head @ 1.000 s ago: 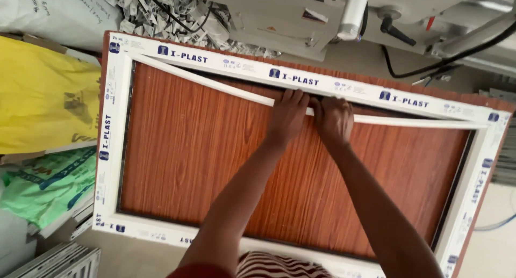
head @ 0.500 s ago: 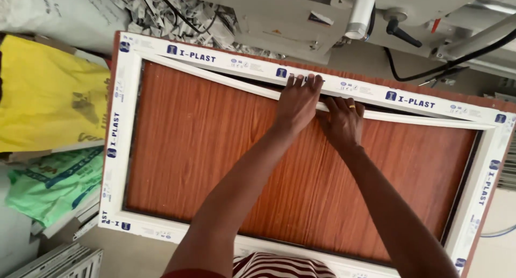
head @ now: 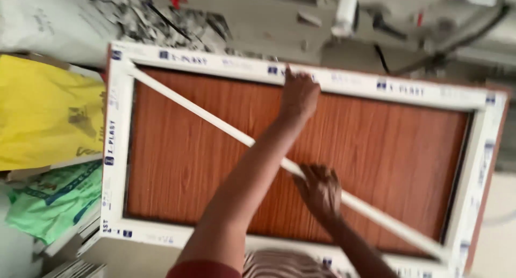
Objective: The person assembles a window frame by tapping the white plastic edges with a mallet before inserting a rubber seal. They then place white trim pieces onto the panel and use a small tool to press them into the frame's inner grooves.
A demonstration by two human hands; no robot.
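The long white strip (head: 215,119) is lying diagonally from the frame's upper left to lower right, and it could bow or slip, since I am gripping it with my right hand (head: 321,191) only. My left hand (head: 299,95) is pressing open-fingered on the white frame (head: 115,149) at top centre.

Panel (head: 204,149) reddish-brown wood grain. Frame (head: 115,149) white with small blue label marks. Strip (head: 215,119) plain white. Bag (head: 43,114) at frame's left edge yellow; sack (head: 51,203) below it green with blue print.
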